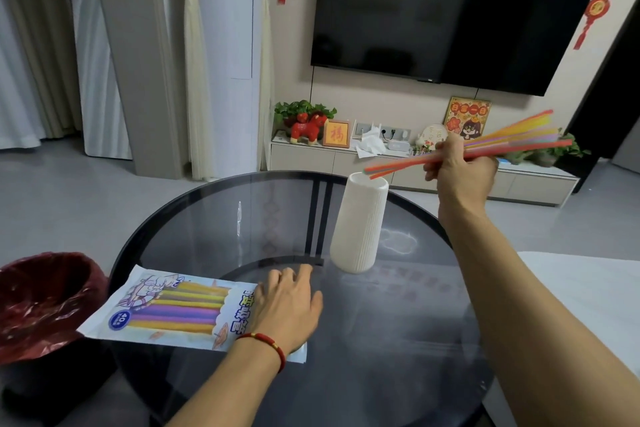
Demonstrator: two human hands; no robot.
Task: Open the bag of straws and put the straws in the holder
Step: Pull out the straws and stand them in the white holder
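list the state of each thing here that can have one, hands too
straws: out of the bag, bunched in the right hand, tilted, lower ends at the holder's mouth
holder: upright on the table, no straws standing inside
bag: flat on the table, pinned at one end by the left hand
left hand: palm down, resting on the bag
right hand: raised, closed around the straws
bin: open, red liner
tv: off

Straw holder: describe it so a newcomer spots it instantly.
Start at the round dark glass table. The straw holder stands upright at its far right, just under the straws in the right hand. It's the only tall, white, ribbed vessel there.
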